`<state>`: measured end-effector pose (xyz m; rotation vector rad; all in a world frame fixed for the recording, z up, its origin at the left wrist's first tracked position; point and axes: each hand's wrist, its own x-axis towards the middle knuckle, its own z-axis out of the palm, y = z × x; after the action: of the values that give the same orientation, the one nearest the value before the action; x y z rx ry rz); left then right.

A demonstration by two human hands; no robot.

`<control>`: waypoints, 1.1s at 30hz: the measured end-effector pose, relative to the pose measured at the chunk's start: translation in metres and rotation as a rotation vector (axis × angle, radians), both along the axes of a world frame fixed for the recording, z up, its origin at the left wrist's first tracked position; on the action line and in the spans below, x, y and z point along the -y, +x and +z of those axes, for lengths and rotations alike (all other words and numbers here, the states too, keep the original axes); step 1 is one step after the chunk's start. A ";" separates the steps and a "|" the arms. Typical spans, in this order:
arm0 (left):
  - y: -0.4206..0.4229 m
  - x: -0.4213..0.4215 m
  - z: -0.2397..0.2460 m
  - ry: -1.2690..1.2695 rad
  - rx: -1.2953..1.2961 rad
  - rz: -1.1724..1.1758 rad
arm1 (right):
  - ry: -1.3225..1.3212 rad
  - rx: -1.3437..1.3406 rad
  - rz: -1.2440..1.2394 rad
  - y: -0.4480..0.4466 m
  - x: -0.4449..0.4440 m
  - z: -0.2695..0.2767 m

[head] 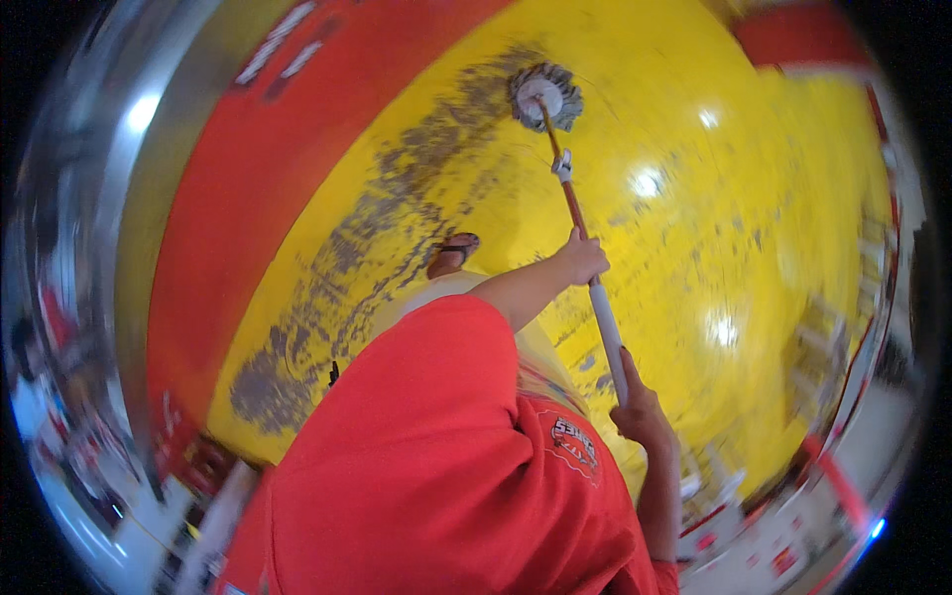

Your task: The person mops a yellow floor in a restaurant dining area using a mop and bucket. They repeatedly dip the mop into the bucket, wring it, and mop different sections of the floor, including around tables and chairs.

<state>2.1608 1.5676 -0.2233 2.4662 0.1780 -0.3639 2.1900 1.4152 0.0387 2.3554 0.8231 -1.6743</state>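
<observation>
A mop with a grey string head (567, 110) around a round white plate rests on the yellow floor (669, 134), up and ahead of me. Its reddish handle runs down towards me through a white clamp and ends in a white grip section. My left hand (584, 257) is closed around the reddish shaft, just above the white section. Lower down, my right hand (641, 410) holds the white section near its end. The mop head lies beside the upper end of a dark worn band on the floor.
My sandalled foot (460, 244) stands on the dark scuffed patches. A red band (297, 149) with white lettering curves along the left. At the upper right is a red block-like shape (803, 37). A red-edged barrier (892, 193) and blurred frames (818, 349) line the right side.
</observation>
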 end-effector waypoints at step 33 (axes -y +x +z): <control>-0.318 0.021 -0.074 -0.046 -0.052 0.957 | 0.176 -0.091 1.013 -0.125 -0.106 -0.069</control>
<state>1.8424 1.5463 -0.2971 2.0318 1.2768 -0.0058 2.0649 1.5209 -0.0300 1.4411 1.8127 -1.2553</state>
